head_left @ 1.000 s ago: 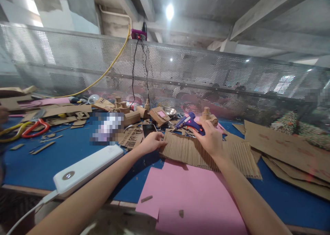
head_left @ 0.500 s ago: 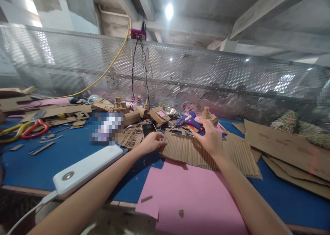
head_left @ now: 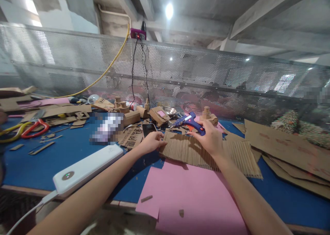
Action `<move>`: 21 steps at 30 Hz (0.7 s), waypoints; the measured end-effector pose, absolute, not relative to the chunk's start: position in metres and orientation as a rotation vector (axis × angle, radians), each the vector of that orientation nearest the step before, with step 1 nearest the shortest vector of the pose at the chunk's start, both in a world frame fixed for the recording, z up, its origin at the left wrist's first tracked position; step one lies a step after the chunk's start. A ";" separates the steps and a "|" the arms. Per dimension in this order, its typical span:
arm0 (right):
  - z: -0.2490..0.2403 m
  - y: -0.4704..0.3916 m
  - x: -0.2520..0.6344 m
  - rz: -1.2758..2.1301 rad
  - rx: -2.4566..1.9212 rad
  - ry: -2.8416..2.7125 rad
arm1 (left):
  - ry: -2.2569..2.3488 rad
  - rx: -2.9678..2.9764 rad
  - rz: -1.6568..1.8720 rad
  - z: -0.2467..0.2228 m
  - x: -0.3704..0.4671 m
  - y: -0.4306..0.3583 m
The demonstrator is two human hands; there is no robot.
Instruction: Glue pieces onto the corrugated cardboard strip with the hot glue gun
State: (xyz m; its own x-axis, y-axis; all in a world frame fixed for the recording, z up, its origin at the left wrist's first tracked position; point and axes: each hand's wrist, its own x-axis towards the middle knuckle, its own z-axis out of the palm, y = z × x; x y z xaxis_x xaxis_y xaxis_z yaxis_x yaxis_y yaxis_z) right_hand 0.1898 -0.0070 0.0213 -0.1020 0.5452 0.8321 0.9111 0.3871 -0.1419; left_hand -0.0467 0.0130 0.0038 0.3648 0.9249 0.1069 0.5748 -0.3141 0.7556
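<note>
A blue glue gun [head_left: 192, 120] with an orange trigger is held in my right hand [head_left: 210, 137], its nozzle pointing left above the far left edge of a corrugated cardboard sheet [head_left: 188, 149]. The sheet's ridges face up. My left hand [head_left: 152, 142] pinches the sheet's left end between thumb and fingers. Under the near side of the cardboard lies pink paper [head_left: 196, 193], with two small cardboard scraps on it. Just behind my left hand, a dark-screened phone [head_left: 149, 129] rests among the scraps.
A white power bank [head_left: 87, 169] with a cable lies at the left front of the blue table [head_left: 77, 143]. Scissors [head_left: 36, 127] with red and yellow handles are farther left. Flat cardboard sheets [head_left: 288, 152] are stacked at right. Small cardboard models [head_left: 206, 114] stand before the perforated metal screen [head_left: 206, 80].
The glue gun's nozzle has shifted slightly left and down. My right index finger has eased off, leaving more of the orange trigger showing. My left hand and the cardboard sheet stay put.
</note>
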 end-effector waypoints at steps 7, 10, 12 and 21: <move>0.021 -0.006 0.190 -0.523 -1.277 -1.758 | 1.303 1.985 0.723 0.001 -0.047 0.015; 0.020 -0.006 0.191 -0.532 -1.278 -1.757 | 1.302 1.986 0.722 0.002 -0.047 0.014; 0.020 -0.006 0.191 -0.536 -1.286 -1.755 | 1.300 1.989 0.720 0.002 -0.047 0.014; 0.020 -0.006 0.191 -0.553 -1.263 -1.763 | 1.292 2.012 0.715 0.002 -0.047 0.015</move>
State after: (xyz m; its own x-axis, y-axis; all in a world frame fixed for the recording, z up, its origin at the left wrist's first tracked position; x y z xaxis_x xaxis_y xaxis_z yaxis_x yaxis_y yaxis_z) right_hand 0.1908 -0.0060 0.0205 -0.1030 0.5258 0.8444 0.9137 0.3854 -0.1286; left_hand -0.0475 0.0150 0.0016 0.3705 0.9230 0.1036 0.5783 -0.3165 0.7520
